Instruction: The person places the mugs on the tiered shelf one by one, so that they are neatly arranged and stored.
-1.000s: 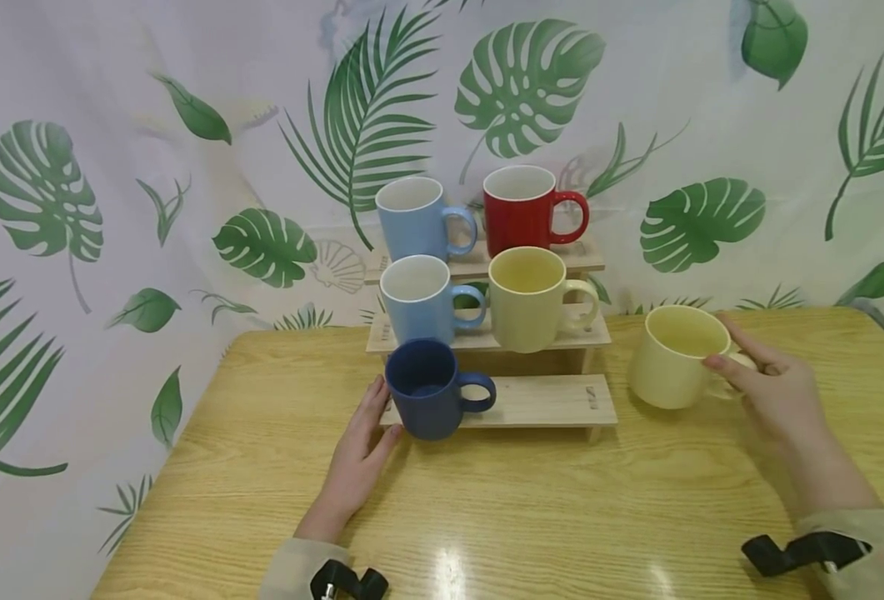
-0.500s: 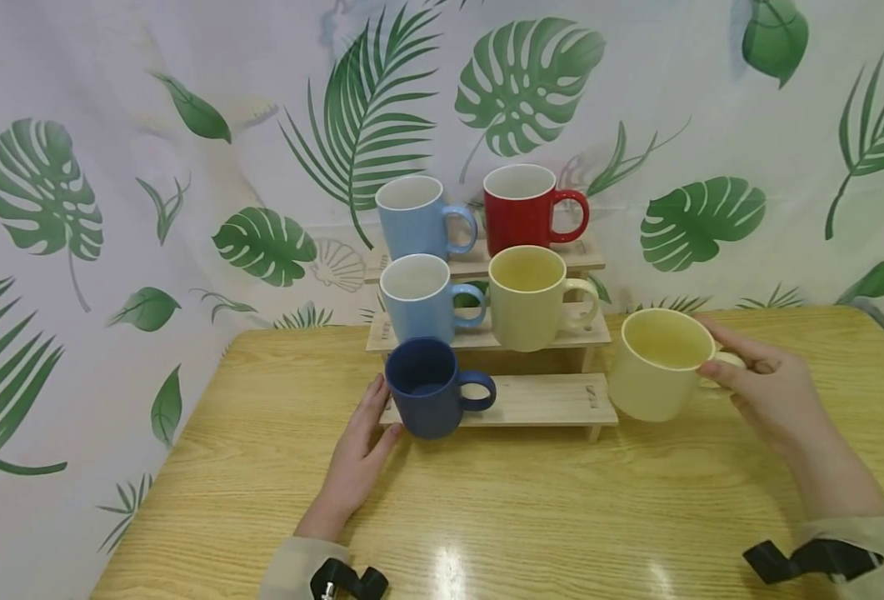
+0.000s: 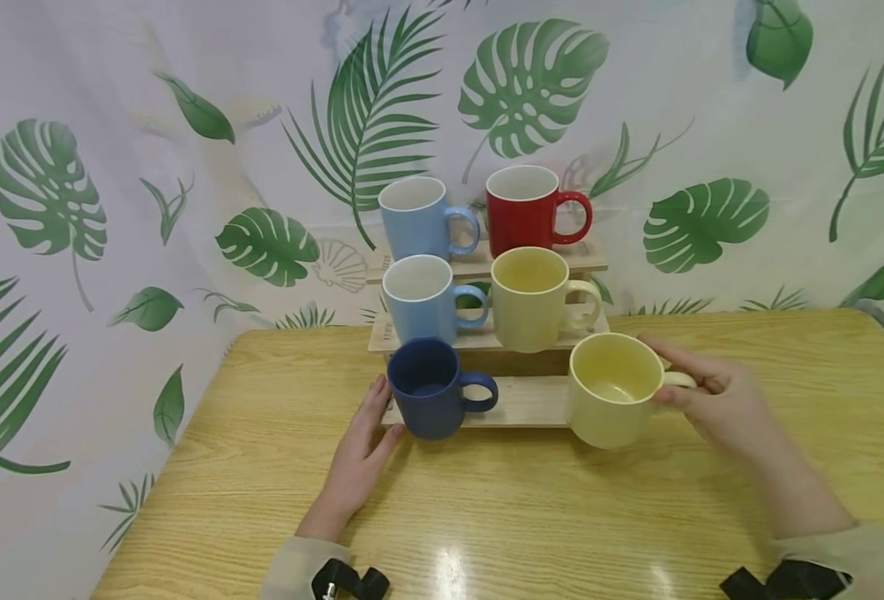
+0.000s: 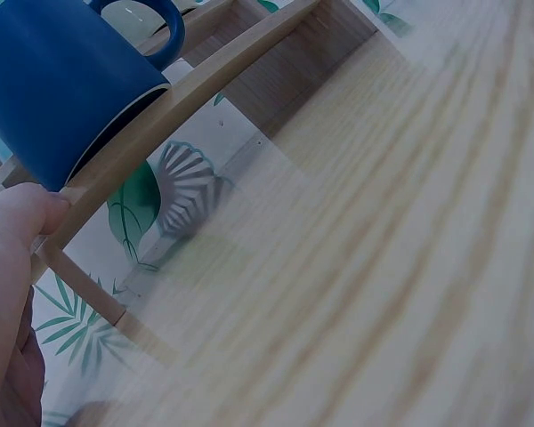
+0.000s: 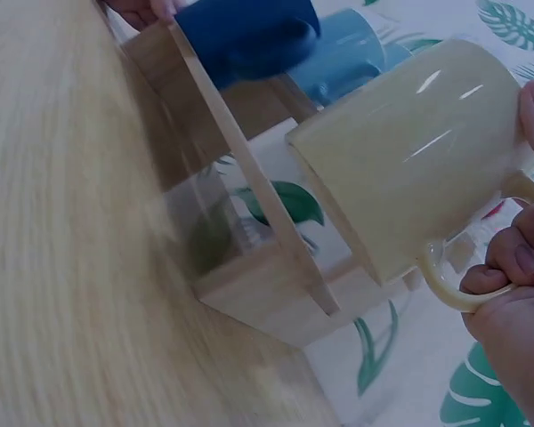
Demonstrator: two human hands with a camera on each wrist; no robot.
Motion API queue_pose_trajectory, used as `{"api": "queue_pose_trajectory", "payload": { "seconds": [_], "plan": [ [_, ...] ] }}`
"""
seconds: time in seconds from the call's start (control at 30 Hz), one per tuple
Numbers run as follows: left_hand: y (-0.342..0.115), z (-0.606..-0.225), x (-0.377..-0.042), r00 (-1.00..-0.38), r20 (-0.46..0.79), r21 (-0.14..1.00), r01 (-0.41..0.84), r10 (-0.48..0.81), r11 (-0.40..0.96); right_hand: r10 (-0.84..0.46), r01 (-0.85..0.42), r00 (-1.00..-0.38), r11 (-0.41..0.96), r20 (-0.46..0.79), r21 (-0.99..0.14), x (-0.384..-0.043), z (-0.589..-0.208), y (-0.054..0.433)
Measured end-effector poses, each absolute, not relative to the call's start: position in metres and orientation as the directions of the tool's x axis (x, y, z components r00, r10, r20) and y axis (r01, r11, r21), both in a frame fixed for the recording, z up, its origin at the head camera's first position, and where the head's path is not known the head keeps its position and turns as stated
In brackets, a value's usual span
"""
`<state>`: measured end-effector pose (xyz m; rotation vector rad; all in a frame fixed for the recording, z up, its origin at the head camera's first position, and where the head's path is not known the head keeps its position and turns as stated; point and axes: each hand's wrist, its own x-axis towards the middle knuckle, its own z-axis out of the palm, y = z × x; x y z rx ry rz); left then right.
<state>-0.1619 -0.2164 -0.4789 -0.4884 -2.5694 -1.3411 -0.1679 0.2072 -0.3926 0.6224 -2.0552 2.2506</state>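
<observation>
A pale yellow mug point(image 3: 608, 417) is held by its handle in my right hand point(image 3: 722, 408). It hangs just over the right end of the bottom shelf point(image 3: 527, 402) of a wooden three-tier rack; the right wrist view shows a gap under the mug's base point(image 5: 409, 169). My left hand point(image 3: 355, 467) grips the left end of that shelf, its thumb point(image 4: 44, 209) against the front edge. Beside it a dark blue mug point(image 3: 424, 408) stands upright on the shelf, handle to the right.
On the middle tier stand a light blue mug point(image 3: 417, 304) and another yellow mug point(image 3: 527, 308). Another light blue mug point(image 3: 414, 225) and a red mug point(image 3: 522, 218) occupy the top tier. A leaf-print cloth point(image 3: 262, 167) hangs behind the wooden table point(image 3: 486, 508).
My right hand has carried the yellow mug leftward and toward me, from beside the rack to over the bottom shelf's right end. The left hand keeps its place.
</observation>
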Motion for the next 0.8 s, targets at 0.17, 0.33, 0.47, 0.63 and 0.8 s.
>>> {"api": "queue_pose_trajectory", "payload": {
  "seconds": [0.17, 0.33, 0.47, 0.63, 0.8],
  "plan": [
    [-0.216, -0.481, -0.162, -0.923, 0.328, 0.754, 0.385, 0.202, 0.533, -0.234, -0.276, -0.929, -0.077, 0.287, -0.958, -0.166, -0.396, 0.189],
    [-0.216, -0.481, -0.161, -0.922, 0.331, 0.752, 0.387, 0.201, 0.534, -0.219, -0.258, -0.943, 0.006, 0.251, -0.966, -0.168, -0.398, 0.174],
    [-0.216, -0.48, -0.161, -0.925, 0.324, 0.759, 0.379, 0.198, 0.529, -0.202, -0.246, -0.95, 0.019, 0.237, -0.969, -0.171, -0.399, 0.165],
    [-0.216, -0.479, -0.162, -0.927, 0.319, 0.762, 0.373, 0.195, 0.529, -0.192, -0.244, -0.952, 0.004, 0.239, -0.97, -0.175, -0.402, 0.156],
    [-0.216, -0.48, -0.162, -0.927, 0.321, 0.761, 0.374, 0.194, 0.529, -0.195, -0.277, -0.938, -0.069, 0.286, -0.958, -0.178, -0.404, 0.147]
  ]
}}
